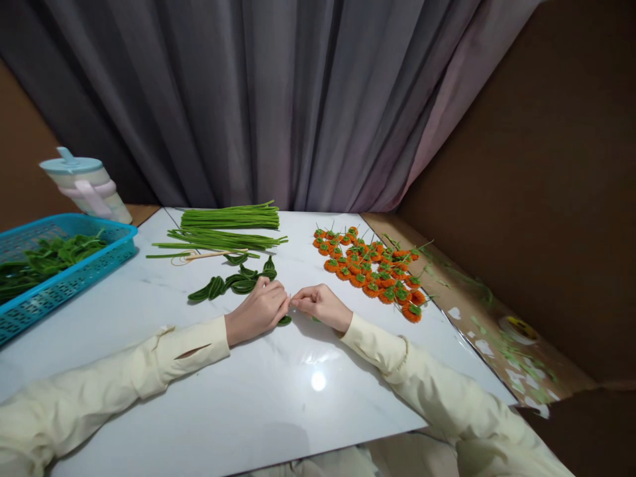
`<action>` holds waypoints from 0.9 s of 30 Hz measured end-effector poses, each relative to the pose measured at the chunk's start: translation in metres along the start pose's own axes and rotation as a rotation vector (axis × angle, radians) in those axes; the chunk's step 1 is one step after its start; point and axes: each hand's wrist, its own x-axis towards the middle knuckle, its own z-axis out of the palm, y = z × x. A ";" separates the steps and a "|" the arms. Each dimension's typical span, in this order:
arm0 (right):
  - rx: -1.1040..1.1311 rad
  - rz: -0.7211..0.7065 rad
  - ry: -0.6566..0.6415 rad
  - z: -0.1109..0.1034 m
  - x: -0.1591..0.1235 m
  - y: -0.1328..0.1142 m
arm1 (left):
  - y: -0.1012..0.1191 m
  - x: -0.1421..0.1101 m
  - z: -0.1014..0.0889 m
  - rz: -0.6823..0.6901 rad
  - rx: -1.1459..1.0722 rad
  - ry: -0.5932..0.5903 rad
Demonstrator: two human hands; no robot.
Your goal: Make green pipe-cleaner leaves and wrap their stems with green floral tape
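My left hand (258,310) and my right hand (320,305) meet fingertip to fingertip on the white table (209,397), both with fingers closed in a pinch. A green pipe-cleaner leaf (285,320) shows just under my left fingers. Between the fingertips something thin is held, too small to name. Just beyond my left hand lies a small pile of finished green leaves (233,283). Straight green pipe cleaners (229,218) lie in bundles farther back. To the right sits a cluster of orange pipe-cleaner flowers (370,268) with green centres.
A blue plastic basket (74,278) with green leaf shapes stands at the left edge. Behind it is a pale lidded jug (87,185). A thin wooden stick (213,254) lies near the bundles. A grey curtain hangs behind; a brown ledge with green scraps runs along the right.
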 end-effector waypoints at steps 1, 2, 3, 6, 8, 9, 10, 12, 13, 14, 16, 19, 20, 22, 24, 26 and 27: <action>0.011 0.003 0.004 0.000 0.000 0.000 | 0.000 0.000 0.000 0.009 0.032 0.006; 0.021 0.004 0.008 0.001 0.001 0.000 | 0.000 0.001 0.000 0.014 0.058 0.009; 0.034 0.006 0.011 0.001 0.001 0.000 | 0.001 0.001 0.000 0.017 0.076 0.012; 0.089 0.012 0.024 0.002 0.001 0.000 | 0.003 0.001 0.001 0.009 0.107 0.026; 0.124 0.018 0.037 0.002 0.001 -0.001 | 0.000 0.001 0.002 -0.001 0.110 0.028; 0.131 0.021 0.042 0.002 0.001 -0.001 | -0.003 0.000 0.002 -0.020 0.096 0.029; 0.142 0.021 0.049 0.000 0.000 -0.001 | -0.007 -0.001 0.002 -0.053 0.072 0.035; 0.202 0.011 0.075 -0.005 -0.001 -0.002 | -0.018 -0.003 0.002 -0.152 0.007 0.068; 0.244 -0.001 0.092 -0.008 -0.002 -0.002 | -0.024 -0.004 0.001 -0.200 -0.007 0.090; 0.288 -0.014 0.108 -0.011 -0.002 -0.002 | -0.029 -0.005 0.000 -0.230 -0.014 0.105; 0.337 -0.025 0.120 -0.015 -0.003 -0.002 | -0.032 -0.005 -0.002 -0.253 -0.063 0.108; 0.315 -0.011 0.052 -0.014 -0.002 -0.002 | -0.022 -0.002 -0.004 -0.272 -0.391 0.058; 0.304 -0.013 0.021 -0.012 -0.002 -0.003 | -0.018 0.000 -0.005 -0.293 -0.518 0.058; 0.291 -0.030 -0.029 -0.009 -0.002 -0.003 | -0.011 0.002 -0.006 -0.359 -0.703 0.094; 0.300 -0.043 -0.036 -0.006 -0.002 -0.003 | -0.009 0.002 -0.007 -0.435 -0.814 0.134; 0.324 -0.048 0.011 -0.004 -0.001 -0.002 | -0.011 0.002 -0.008 -0.500 -0.904 0.148; 0.346 -0.053 0.047 -0.004 0.000 -0.001 | -0.012 0.002 -0.009 -0.523 -0.938 0.149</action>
